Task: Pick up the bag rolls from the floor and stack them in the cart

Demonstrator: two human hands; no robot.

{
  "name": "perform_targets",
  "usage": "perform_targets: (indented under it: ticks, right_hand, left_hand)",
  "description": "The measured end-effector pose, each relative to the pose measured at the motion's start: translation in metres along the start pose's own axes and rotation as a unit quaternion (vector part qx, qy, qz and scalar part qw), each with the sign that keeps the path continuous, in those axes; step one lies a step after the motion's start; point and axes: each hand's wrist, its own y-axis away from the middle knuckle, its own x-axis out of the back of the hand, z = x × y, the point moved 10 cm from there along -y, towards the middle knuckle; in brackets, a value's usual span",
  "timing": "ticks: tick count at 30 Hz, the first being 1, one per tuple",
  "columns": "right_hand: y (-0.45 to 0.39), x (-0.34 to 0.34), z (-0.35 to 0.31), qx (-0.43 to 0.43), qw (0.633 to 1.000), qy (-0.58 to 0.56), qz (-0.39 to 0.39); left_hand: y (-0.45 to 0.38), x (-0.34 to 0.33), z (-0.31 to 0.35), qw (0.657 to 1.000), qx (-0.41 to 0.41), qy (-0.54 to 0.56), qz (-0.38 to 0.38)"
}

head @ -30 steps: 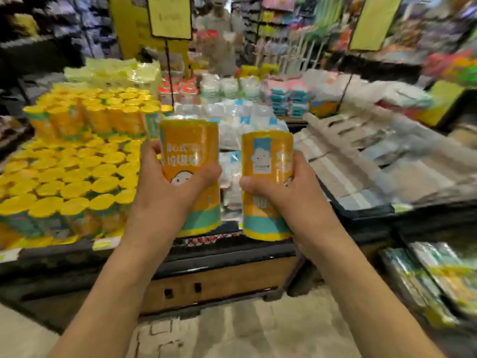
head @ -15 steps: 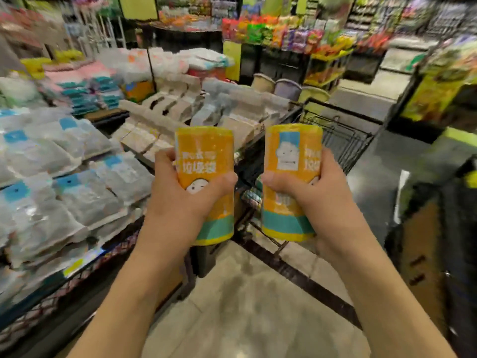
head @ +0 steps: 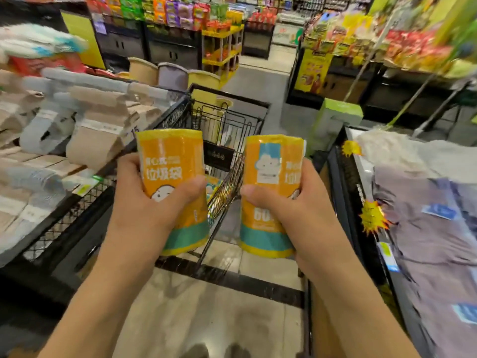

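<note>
Head view | left hand (head: 144,202) fingers wrapped round left roll (head: 173,161) | right hand (head: 296,210) likewise grips right roll (head: 271,174) | both upright, carried toward cart (head: 232,120) ahead for stacking

Three bins (head: 172,75) — snack shelves (head: 165,11) behind

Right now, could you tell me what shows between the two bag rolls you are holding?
In the head view, the gap between the left roll and right roll shows the cart, its wire side nearest.
</note>
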Motion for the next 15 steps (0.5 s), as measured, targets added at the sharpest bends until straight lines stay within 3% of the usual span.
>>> perform_targets:
  ticks: [6,15]
  right_hand:
    - [-0.084,0.029,0.014,-0.005,1.0,0.023,0.015]
    - [-0.25,0.011,0.043,-0.035,0.998,0.056,-0.026]
  left_hand:
    - [-0.074,-0.059,-0.035,1.0,0.018,0.014,-0.021]
    - [-0.217,-0.089,-0.087,0.999,0.041,0.028,0.022]
